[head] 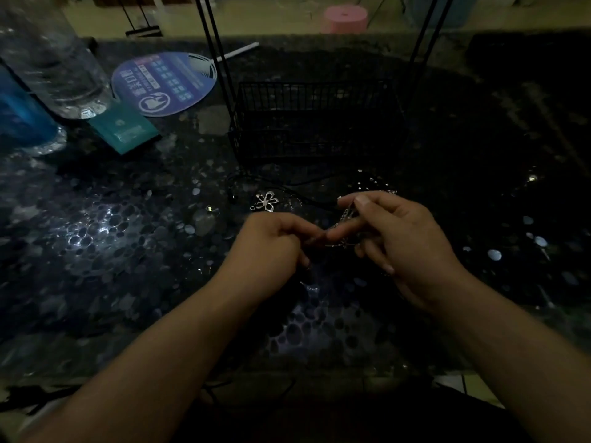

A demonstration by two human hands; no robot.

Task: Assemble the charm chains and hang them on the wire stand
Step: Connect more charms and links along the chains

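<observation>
Both hands meet over the dark pebbled table (128, 225). The right hand (406, 241) pinches a thin silver chain (347, 215); the left hand (271, 247) curls its fingers toward it, its hold hidden. Joining links wants steady fingertips and slack chain. A shiny flower charm (266, 201) lies at 11 o'clock; the black wire stand (313, 119) rises at 12.
</observation>
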